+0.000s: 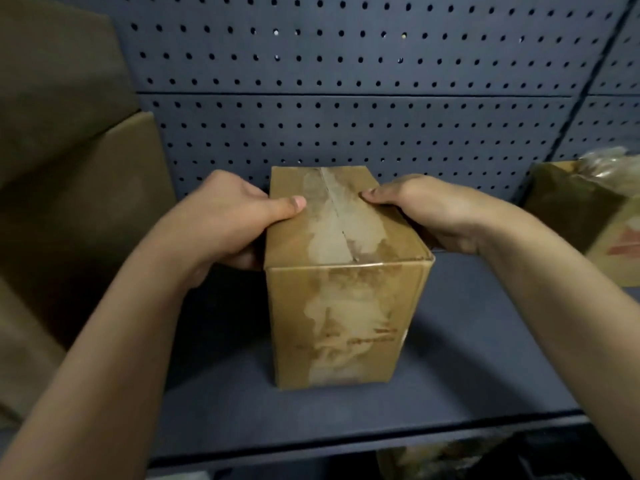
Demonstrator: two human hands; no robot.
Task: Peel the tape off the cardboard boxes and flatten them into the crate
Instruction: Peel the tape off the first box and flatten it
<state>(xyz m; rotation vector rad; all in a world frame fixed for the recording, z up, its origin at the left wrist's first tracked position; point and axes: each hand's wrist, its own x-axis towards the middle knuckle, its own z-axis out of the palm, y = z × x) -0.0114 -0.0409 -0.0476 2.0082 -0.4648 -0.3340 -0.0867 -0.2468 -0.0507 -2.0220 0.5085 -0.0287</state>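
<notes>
Perforated dark-blue pegboard [346, 64] backs a shelf [485, 358] of the same colour. The cardboard box [339, 306] stands about midway along the shelf. Its base is set back from the front edge and its far end lies close to the back wall.

Both hands clasp it near the top. The left hand [221, 220] lays its thumb [287, 204] flat on the top panel, with its fingers curled down the left side. The right hand [433, 209] mirrors it, thumb [377, 197] on top. Its other fingers are hidden behind the right wall, so how tightly they curl cannot be told.

Clear tape [332, 216] runs along the centre seam of the top, over the near top edge and down the front face, with pale, scuffed patches around it. That seam, and the longer side of the top panel, point from the front edge toward the back wall, skewed slightly to the left. The box sits upright, and whether its height or its depth is greater is hard to judge from this angle.

It looks light and probably empty. The walls are stiff, but the panels would likely dent under a hard squeeze. The glossy tape would be slick, so a lifted end at the near top edge seems the best place to start peeling, while one hand steadies a side wall.

Larger boxes [69, 168] crowd the shelf's left end. Another box [581, 209] with crumpled plastic [609, 168] on it sits at the right end. No crate is in view.
</notes>
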